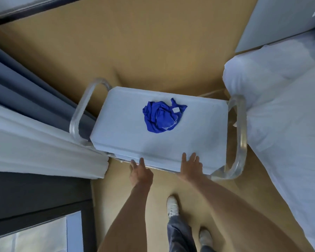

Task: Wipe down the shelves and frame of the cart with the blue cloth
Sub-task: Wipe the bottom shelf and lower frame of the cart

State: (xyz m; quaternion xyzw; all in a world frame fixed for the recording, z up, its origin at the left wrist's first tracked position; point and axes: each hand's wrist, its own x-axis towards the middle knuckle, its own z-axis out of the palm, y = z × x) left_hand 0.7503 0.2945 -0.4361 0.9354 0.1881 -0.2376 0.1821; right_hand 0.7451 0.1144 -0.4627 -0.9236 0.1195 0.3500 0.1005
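Observation:
A cart with a white top shelf (127, 131) and clear rounded frame loops at its left end (80, 113) and right end (242, 135) stands on the tan floor. A crumpled blue cloth (162, 117) with a small white tag lies on the shelf, a little past its middle. My left hand (140, 171) reaches the shelf's near edge, fingers straight and touching it. My right hand (191, 165) rests flat on the near edge, fingers spread. Neither hand touches the cloth. Lower shelves are hidden under the top one.
White and grey curtains (35, 139) hang close on the left, touching the cart's left end. A bed with white bedding (284, 128) lies right, close to the right loop. A dark-framed window (44, 224) is at lower left. My feet (173, 206) stand on tan floor (135, 42).

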